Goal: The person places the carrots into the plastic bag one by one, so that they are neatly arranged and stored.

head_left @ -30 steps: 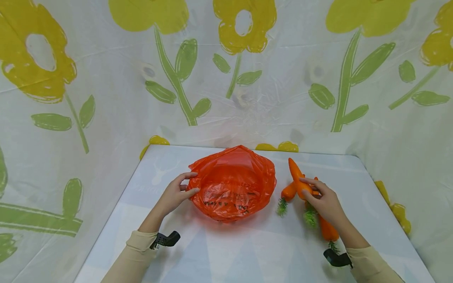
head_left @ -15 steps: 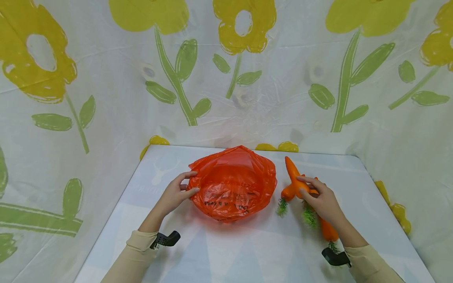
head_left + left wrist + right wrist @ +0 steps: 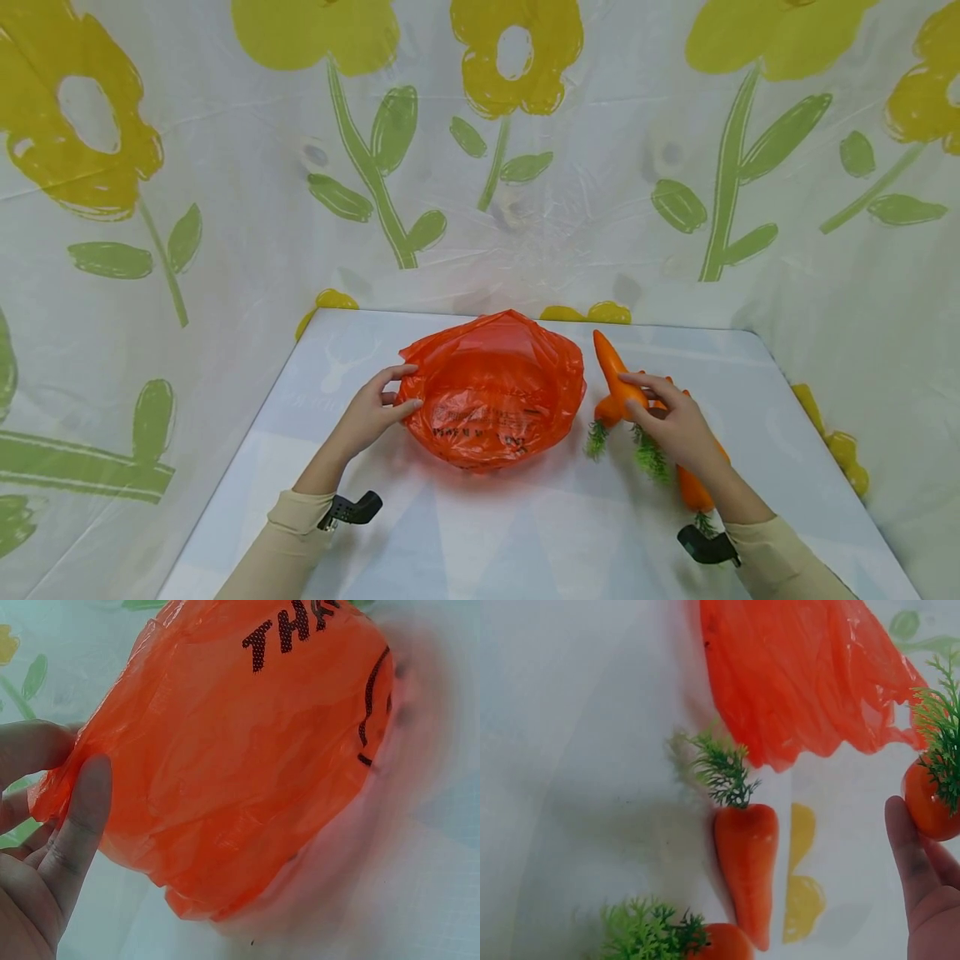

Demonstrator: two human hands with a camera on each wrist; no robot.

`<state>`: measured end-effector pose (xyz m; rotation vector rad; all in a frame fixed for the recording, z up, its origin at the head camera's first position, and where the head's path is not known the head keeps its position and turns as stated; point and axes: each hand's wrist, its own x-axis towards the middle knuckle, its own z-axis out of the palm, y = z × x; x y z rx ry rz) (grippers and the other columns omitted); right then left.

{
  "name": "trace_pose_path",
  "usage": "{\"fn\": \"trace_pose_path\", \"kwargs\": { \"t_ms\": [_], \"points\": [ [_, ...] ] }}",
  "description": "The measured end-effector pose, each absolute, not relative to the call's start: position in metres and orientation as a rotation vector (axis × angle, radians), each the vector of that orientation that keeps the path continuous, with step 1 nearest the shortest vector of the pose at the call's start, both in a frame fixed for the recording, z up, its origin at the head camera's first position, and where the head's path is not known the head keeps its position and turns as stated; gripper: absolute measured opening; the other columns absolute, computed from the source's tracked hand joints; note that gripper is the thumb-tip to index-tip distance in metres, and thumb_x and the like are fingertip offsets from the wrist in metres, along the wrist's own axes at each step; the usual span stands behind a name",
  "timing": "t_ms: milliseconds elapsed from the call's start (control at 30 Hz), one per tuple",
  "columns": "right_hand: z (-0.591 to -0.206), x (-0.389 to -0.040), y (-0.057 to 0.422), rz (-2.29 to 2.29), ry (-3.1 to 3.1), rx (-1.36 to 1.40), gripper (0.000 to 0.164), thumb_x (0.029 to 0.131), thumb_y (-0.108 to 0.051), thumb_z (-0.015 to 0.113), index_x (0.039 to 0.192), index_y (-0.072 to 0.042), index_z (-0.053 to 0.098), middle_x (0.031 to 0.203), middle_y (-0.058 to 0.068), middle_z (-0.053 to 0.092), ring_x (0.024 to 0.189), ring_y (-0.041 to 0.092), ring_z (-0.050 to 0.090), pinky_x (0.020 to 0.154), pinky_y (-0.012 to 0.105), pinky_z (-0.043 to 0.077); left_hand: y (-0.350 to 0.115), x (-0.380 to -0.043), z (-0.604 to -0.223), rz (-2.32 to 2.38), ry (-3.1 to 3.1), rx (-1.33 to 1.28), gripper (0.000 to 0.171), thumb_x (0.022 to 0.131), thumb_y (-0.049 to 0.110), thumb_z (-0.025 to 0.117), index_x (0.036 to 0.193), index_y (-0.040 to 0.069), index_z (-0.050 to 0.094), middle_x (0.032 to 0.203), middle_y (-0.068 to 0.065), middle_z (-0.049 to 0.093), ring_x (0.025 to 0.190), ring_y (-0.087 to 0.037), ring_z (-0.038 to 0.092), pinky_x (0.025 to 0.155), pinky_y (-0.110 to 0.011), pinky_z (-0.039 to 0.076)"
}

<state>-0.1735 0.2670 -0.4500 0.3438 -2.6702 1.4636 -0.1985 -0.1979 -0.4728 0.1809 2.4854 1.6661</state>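
Observation:
A thin red plastic bag (image 3: 487, 417) with dark printing stands on the table, its mouth spread wide. My left hand (image 3: 367, 421) pinches the bag's left rim; in the left wrist view thumb and fingers meet across the film. To the right of the bag, my right hand (image 3: 678, 425) grips an orange toy carrot (image 3: 611, 364), raised with its tip away from me. Green leaves hang at its near end, seen in the right wrist view beside the fingers (image 3: 902, 832). Below this hand lie more carrots, one (image 3: 609, 410) nearest the bag and another (image 3: 693, 492) under the wrist.
A pale patterned cloth covers the table (image 3: 465, 542). Behind and on both sides hangs a white curtain (image 3: 600, 167) with yellow flowers and green leaves. A black wrist camera (image 3: 356, 507) sits on the left cuff, and another camera (image 3: 707, 546) on the right.
My right hand has moved slightly left with the carrot, bringing its tip nearer the bag. My left hand and the bag stay practically in place.

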Motion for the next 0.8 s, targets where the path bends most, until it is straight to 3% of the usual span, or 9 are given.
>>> {"fn": "trace_pose_path", "kwargs": {
  "t_ms": [167,433,800],
  "points": [
    [-0.449,-0.175,0.264,1.435,-2.696,0.327,0.043,0.102,-0.03,0.064,0.141,-0.012,0.06,0.145,0.016,0.051,0.11,0.029,0.058,0.083,0.014,0.053,-0.198,-0.198,-0.474,1.664,2.487,0.179,0.06,0.094,0.023,0.076,0.148,0.017,0.049,0.149,-0.014,0.046,0.098,-0.027,0.064,0.078,-0.034,0.062],
    [-0.444,-0.177,0.261,1.427,-2.668,0.374,0.04,0.102,-0.028,0.064,0.14,-0.014,0.061,0.14,0.013,0.056,0.107,0.015,0.059,0.084,0.015,0.054,-0.198,-0.197,-0.475,1.673,2.478,0.182,0.06,0.094,0.022,0.075,0.147,0.015,0.049,0.15,-0.015,0.046,0.098,-0.027,0.065,0.078,-0.034,0.062],
    [-0.43,-0.177,0.253,1.502,-2.643,0.389,0.042,0.101,-0.024,0.065,0.142,-0.014,0.059,0.137,0.012,0.058,0.103,0.02,0.059,0.082,0.017,0.055,-0.197,-0.195,-0.472,1.673,2.481,0.192,0.06,0.095,0.017,0.074,0.149,0.012,0.048,0.151,-0.017,0.045,0.096,-0.027,0.064,0.077,-0.035,0.062]
  ]
}}
